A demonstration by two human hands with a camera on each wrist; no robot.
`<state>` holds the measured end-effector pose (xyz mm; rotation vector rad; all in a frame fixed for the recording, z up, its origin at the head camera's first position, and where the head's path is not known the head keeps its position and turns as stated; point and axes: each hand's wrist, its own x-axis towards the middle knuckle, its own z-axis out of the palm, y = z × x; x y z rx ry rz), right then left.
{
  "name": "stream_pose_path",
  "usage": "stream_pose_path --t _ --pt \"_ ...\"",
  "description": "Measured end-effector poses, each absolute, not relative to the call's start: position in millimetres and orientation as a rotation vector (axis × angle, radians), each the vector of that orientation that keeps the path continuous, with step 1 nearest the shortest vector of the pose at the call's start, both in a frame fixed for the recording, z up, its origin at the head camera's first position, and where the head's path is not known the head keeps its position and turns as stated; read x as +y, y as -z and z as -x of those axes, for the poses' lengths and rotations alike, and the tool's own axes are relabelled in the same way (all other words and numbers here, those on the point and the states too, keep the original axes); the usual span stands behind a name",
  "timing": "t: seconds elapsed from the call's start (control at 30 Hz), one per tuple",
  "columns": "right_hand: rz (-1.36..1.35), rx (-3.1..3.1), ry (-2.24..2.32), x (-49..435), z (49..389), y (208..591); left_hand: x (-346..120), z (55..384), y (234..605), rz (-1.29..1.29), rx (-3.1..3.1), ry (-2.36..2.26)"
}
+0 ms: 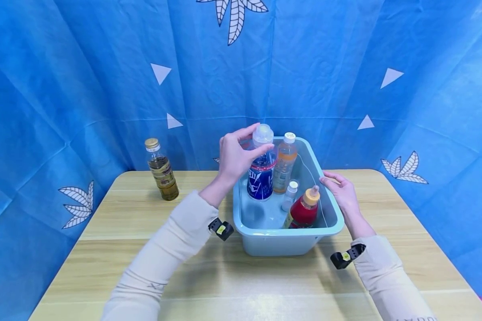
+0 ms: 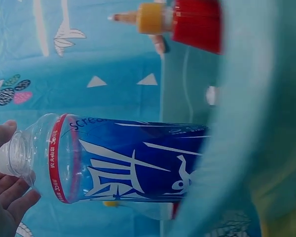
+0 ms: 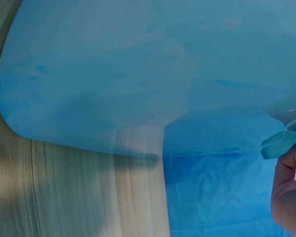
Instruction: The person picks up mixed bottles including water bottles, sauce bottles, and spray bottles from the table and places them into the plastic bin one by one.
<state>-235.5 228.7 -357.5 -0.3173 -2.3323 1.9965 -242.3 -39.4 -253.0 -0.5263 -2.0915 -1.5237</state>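
Observation:
My left hand [image 1: 241,154] grips the neck of a clear plastic bottle with a blue label [image 1: 260,182], seen upright inside a light blue plastic tub [image 1: 283,245]. In the left wrist view the bottle [image 2: 133,160] shows a red band below its clear neck, with thumb and fingers round the top. My right hand [image 1: 341,189] pinches the tub's right rim; the right wrist view shows curled fingers [image 3: 288,182] at that edge. Also in the tub are an orange-labelled bottle [image 1: 284,167], a small white-capped bottle [image 1: 290,196] and a red squeeze bottle [image 1: 305,210] with a yellow cap.
Left of the tub, a glass bottle of amber liquid [image 1: 162,174] with a gold cap stands on the wooden table [image 1: 116,249]. A blue patterned curtain [image 1: 313,67] hangs behind and along both sides. A thin white handle [image 1: 308,171] lies along the tub's inside.

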Motion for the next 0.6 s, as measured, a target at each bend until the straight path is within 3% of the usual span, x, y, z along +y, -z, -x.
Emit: stream_pose_path --t 0.6 --pt "0.339 -2.311 -2.027 228 235 352 -38 256 295 0.486 -2.150 1.517"
